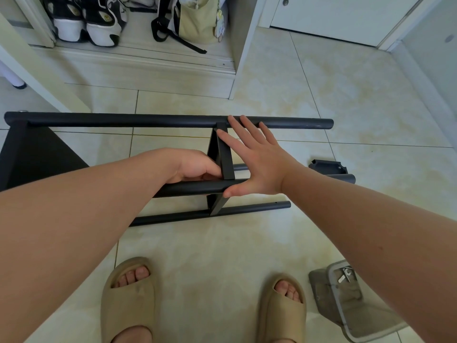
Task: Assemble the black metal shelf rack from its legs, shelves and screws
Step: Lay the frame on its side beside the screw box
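A pair of black-and-white sneakers [86,23] stands in the open bottom of a pale wood-grain cabinet [148,75]. To their right in the cabinet sits a yellow-green bag [197,23] with black straps. A white door [333,18] stands shut at the upper right. The floor [358,100] is glossy cream tile. Near the bottom edge, toes show in a beige left slipper [128,300] and a matching right slipper [283,310].

Your hands on the rack

Your left hand [195,167] grips a black metal leg tube [193,188]; your flat right hand [254,159] presses the black shelf panel [226,159].
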### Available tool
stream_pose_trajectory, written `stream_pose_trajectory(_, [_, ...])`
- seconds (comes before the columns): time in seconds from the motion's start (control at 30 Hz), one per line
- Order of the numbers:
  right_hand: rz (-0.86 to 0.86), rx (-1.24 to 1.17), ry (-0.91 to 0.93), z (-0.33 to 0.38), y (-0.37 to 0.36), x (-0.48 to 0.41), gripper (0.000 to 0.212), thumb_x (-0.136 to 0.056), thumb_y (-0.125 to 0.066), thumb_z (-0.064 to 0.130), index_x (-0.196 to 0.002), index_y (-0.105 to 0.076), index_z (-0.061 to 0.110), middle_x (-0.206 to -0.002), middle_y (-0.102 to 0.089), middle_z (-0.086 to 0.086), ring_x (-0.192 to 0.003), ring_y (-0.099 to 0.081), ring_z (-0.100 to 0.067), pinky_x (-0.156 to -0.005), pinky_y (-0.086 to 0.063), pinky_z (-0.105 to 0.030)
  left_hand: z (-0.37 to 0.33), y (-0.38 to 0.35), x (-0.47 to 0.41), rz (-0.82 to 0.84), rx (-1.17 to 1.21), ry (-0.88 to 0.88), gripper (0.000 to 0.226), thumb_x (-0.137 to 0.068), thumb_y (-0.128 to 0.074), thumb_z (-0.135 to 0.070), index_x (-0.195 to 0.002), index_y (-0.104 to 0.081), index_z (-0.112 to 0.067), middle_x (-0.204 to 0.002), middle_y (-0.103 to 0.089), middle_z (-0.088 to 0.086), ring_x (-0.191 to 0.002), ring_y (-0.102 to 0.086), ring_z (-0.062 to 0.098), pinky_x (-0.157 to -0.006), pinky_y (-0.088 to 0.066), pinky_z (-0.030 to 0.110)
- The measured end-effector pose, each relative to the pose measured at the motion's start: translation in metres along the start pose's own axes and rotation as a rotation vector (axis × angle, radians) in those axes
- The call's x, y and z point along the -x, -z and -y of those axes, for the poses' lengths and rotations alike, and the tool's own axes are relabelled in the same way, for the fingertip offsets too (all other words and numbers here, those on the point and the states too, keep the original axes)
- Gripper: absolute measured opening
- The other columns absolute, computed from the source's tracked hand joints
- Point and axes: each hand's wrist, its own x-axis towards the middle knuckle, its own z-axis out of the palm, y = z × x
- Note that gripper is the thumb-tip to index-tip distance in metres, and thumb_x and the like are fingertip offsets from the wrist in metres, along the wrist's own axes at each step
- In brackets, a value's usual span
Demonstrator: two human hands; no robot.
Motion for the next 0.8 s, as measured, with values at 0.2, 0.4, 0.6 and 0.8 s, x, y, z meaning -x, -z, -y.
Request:
stream_pose_trajectory(0.2, [-0.003, -0.013, 0.001, -0.0007, -0.0013, 0.0002, 0.123, -0.066, -0.032, 0.099, -0.162, 0.004, 0.031, -0.169, 0.016, -0.004, -0.155, 0.016, -0.027, -0.124, 0.006, -0.054, 0.0016, 0.0009, -0.0014, -0.009, -0.015, 0.014, 0.016, -0.094, -0.060, -0.016, -0.096, -0.073, -0.008, -0.082, -0.073, 0.006, -0.076, -0.066, 0.020, -0.077, -0.052, 0.030])
stream_pose_trajectory(0.4, [-0.002, 0.000, -0.003, -0.0005, -0.0009, -0.0003, 0.123, -0.065, -0.032, 0.099, -0.162, 0.004, 0.031, -0.169, 0.016, -0.003, -0.155, 0.015, -0.027, -0.124, 0.005, -0.055, 0.0027, 0.0033, -0.0055, 0.007, 0.023, 0.055, 0.019, -0.095, -0.061, -0.020, -0.100, -0.074, -0.008, -0.084, -0.075, 0.006, -0.080, -0.068, 0.018, -0.093, -0.055, 0.037])
stream_pose_trajectory(0.6, [-0.004, 0.013, 0.000, -0.0001, 0.0000, 0.0001, 0.124, -0.065, -0.031, 0.099, -0.162, 0.004, 0.030, -0.169, 0.015, -0.005, -0.155, 0.014, -0.028, -0.125, 0.005, -0.053, 0.0008, 0.0034, -0.0034, -0.014, -0.024, 0.069, 0.018, -0.093, -0.061, -0.021, -0.087, -0.075, -0.012, -0.076, -0.073, 0.003, -0.064, -0.067, 0.013, -0.067, -0.052, 0.027])
stream_pose_trajectory(0.8, [-0.001, 0.016, 0.002, -0.0005, -0.0002, -0.0010, 0.124, -0.065, -0.031, 0.098, -0.162, 0.004, 0.030, -0.169, 0.015, -0.005, -0.155, 0.014, -0.028, -0.125, 0.005, -0.052, 0.0027, 0.0033, -0.0046, -0.064, -0.041, 0.020, 0.010, -0.089, -0.064, -0.012, -0.086, -0.072, -0.009, -0.082, -0.073, 0.007, -0.079, -0.065, 0.022, -0.083, -0.050, 0.034])
